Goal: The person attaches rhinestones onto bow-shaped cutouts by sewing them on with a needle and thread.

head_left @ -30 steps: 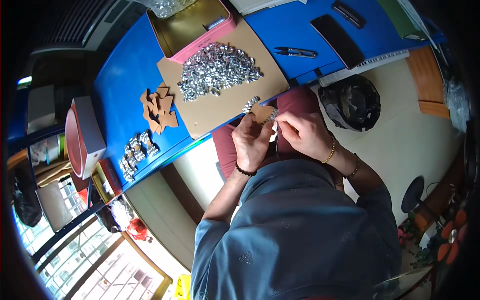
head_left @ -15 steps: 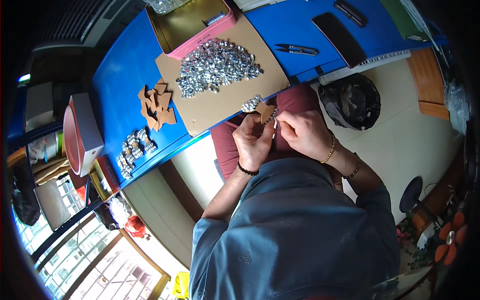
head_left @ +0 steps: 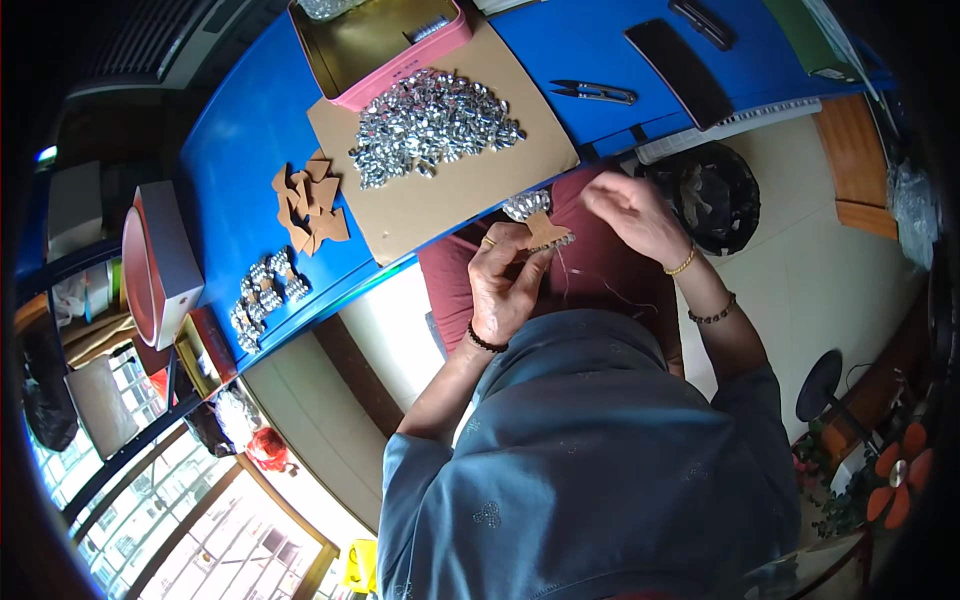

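My left hand [head_left: 503,285] pinches a small brown cardboard card [head_left: 545,231] over my lap. Silver beads [head_left: 527,206] are wound around the card's far end, and a smaller row of beads edges its near end. From the card a thin pale thread [head_left: 620,297] trails loosely across my dark red trousers. My right hand [head_left: 640,222] is raised to the right of the card, apart from it, fingers stretched out and slightly blurred; no object shows in it. Beyond the hands, a heap of shiny silver beads [head_left: 435,130] lies on a cardboard sheet [head_left: 420,215].
Brown card pieces [head_left: 310,205] and bead-wound cards [head_left: 265,295] lie on the blue table [head_left: 235,165] at left. Behind the heap stands a pink tin [head_left: 405,65]. Thread snips [head_left: 593,92] and a black phone [head_left: 680,75] lie at right, above a black-lined bin [head_left: 715,200].
My right hand has moved away from the card, up and to the right, its fingers spreading. My left hand still holds the card, now turned slightly, and the loose thread has come into sight.
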Demonstrator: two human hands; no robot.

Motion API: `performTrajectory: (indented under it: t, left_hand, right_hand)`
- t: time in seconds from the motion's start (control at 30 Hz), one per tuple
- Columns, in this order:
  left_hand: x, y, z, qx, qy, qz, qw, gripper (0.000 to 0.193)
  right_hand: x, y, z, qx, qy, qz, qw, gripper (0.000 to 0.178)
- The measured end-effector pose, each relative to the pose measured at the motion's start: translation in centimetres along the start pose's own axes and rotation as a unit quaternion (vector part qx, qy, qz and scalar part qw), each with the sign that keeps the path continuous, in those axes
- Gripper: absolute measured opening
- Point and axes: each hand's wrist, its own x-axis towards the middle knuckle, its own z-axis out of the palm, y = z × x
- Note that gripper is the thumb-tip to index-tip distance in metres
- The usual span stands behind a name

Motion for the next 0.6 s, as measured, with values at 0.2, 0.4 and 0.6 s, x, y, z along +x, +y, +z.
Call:
performTrajectory:
  t: [0.2, 0.4, 0.6]
  left_hand:
    - [0.2, 0.1, -0.9, 0.174, -0.063, 0.048, 0.982, 0.023]
    - [0.1, 0.2, -0.9, 0.23, -0.067, 0.092, 0.967, 0.022]
    - [0.0, 0.8, -0.5, 0.203, -0.09, 0.066, 0.973, 0.021]
  right_hand:
    - [-0.2, 1.4, 1.5, 0.202, -0.157, 0.066, 0.964, 0.02]
    - [-0.3, 0.3, 2.0, 0.157, -0.177, 0.122, 0.964, 0.02]
    - [-0.5, 2.6, 3.6, 0.241, -0.106, 0.06, 0.963, 0.018]
